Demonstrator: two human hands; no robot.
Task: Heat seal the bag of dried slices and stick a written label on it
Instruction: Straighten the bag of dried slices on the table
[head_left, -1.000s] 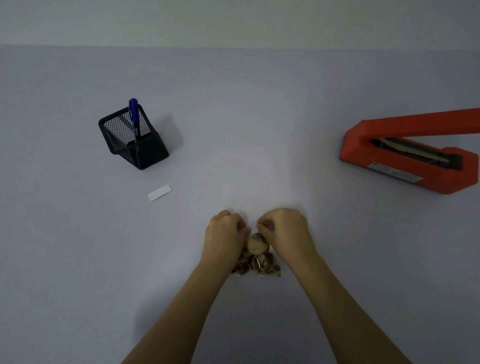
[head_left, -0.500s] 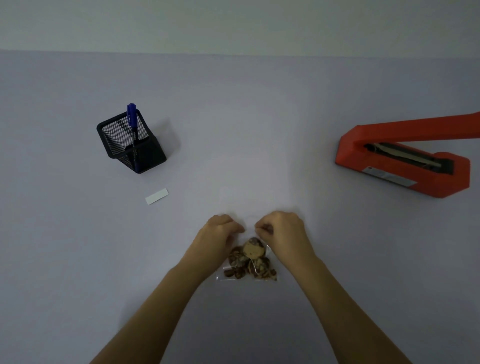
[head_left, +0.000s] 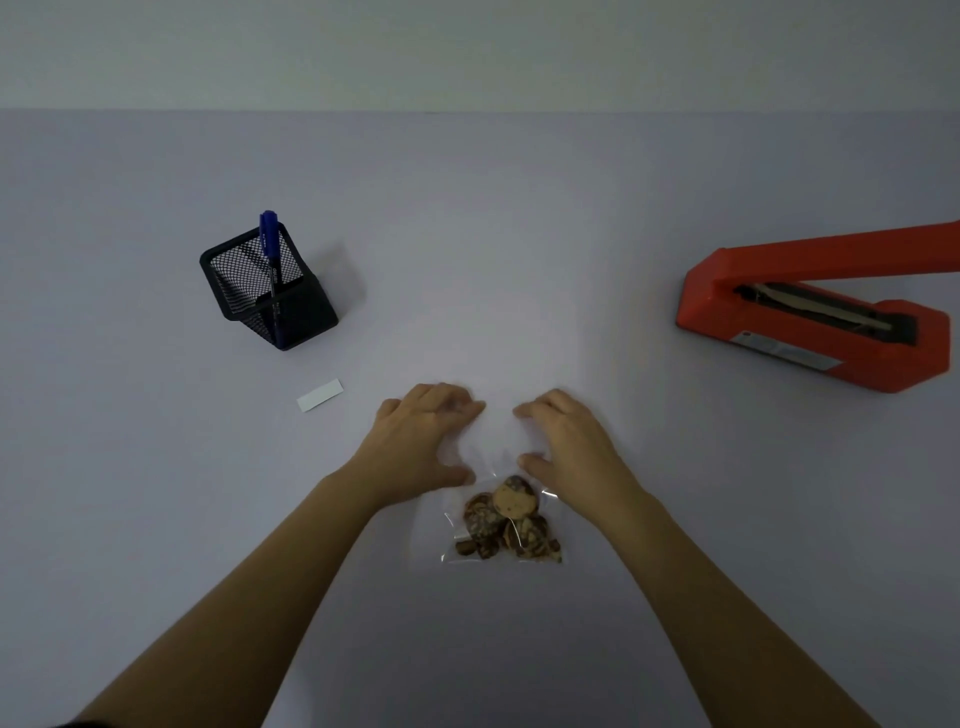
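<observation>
A clear plastic bag of brown dried slices (head_left: 506, 522) lies flat on the table in front of me, the slices bunched at its near end. My left hand (head_left: 423, 441) and my right hand (head_left: 566, 441) rest on the bag's empty far part, a hand's width apart. Their fingers are loosely spread with the thumbs near the slices. An orange heat sealer (head_left: 810, 332) stands at the right with its arm raised. A small blank white label (head_left: 319, 395) lies to the left of my left hand.
A black mesh pen holder (head_left: 260, 296) with a blue pen (head_left: 270, 249) in it stands at the left, behind the label. The pale table (head_left: 493, 234) runs back to a wall.
Both hands were closed together pinching the bag's top above the slices. They have opened and moved apart, and more of the bag now shows between them.
</observation>
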